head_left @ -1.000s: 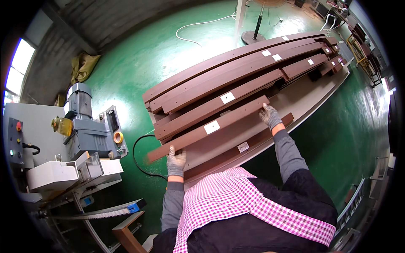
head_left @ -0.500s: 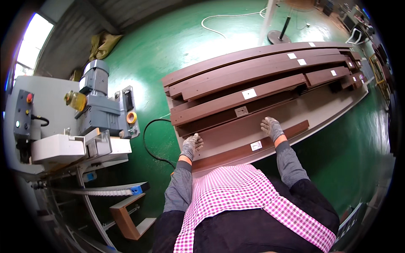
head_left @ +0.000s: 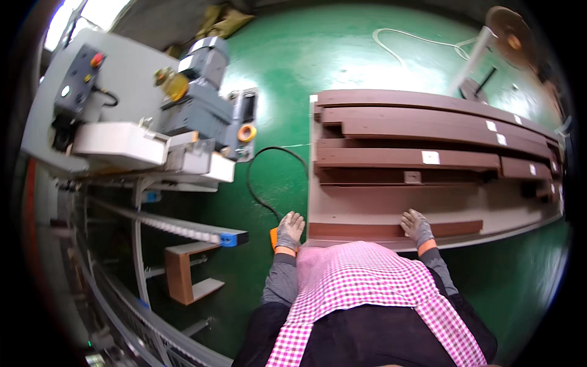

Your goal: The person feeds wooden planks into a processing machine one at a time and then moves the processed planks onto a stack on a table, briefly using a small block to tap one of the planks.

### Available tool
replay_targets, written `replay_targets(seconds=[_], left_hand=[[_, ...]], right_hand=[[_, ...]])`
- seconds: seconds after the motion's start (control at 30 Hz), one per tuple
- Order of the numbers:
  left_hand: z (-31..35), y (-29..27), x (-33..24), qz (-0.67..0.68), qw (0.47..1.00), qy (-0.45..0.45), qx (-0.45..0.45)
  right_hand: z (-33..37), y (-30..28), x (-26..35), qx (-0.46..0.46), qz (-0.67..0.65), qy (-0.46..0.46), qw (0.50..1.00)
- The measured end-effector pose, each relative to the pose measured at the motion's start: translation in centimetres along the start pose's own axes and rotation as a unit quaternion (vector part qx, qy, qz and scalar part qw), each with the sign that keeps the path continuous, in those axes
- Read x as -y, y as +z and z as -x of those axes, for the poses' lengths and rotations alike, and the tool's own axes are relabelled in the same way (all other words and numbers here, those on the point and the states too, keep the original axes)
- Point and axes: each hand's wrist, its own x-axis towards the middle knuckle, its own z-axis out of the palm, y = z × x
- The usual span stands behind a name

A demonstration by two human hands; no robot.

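Note:
Both my hands wear pale grey work gloves with orange cuffs. My left hand (head_left: 290, 230) is off the left end of the pale panel (head_left: 391, 202), above the floor and beside an orange object (head_left: 274, 239). Its fingers are stretched out, with nothing in them. My right hand (head_left: 418, 226) hangs over a single long brown board (head_left: 348, 230) along the panel's near edge. Its fingers are apart and slightly bent; whether they touch the board I cannot tell. Beyond lie several stacked brown boards (head_left: 403, 125), some with white labels (head_left: 430, 158).
To the left stands a machine with a grey motor (head_left: 208, 61), a control box (head_left: 78, 79) and a tape roll (head_left: 247, 133). A black cable (head_left: 251, 183) curves over the green floor. A metal frame (head_left: 137, 238) stands lower left, a fan (head_left: 512, 38) far right.
The view has swung left, bringing more of the machine in. My left hand has gone from over the panel to beyond its left end. My right hand has drawn back over the near board.

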Motion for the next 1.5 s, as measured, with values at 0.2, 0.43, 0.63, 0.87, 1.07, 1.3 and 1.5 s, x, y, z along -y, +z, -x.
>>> replay_targets(seconds=[0.2,0.43,0.63,0.87,1.07,1.3,1.5], left_hand=[[1.3,4.4,-7.0,0.111,0.986,0.109,0.067],[2.4,8.6,-15.9,0.214,0.950,0.178,0.141],[1.9,10.1,-20.4,0.195,0.949,0.218,0.118],[1.6,12.3,-22.5,0.192,0.954,0.215,0.084],[1.2,13.6,-23.5,0.189,0.955,0.212,0.090],[0.9,14.3,-24.5,0.183,0.957,0.208,0.088],[0.7,14.6,-25.0,0.181,0.958,0.202,0.093]], right_hand=[[-2.0,2.3,-0.8,-0.034,0.082,0.028,0.996],[-2.2,4.1,-1.9,-0.014,0.112,0.057,0.992],[-1.5,3.4,-3.0,-0.018,0.108,0.069,0.992],[-0.8,1.7,-3.6,-0.014,0.090,0.068,0.993],[-0.3,2.1,-3.7,-0.028,0.078,0.061,0.995],[-0.5,1.8,-4.3,-0.032,0.071,0.059,0.995],[-0.5,1.5,-4.4,-0.038,0.063,0.056,0.996]])
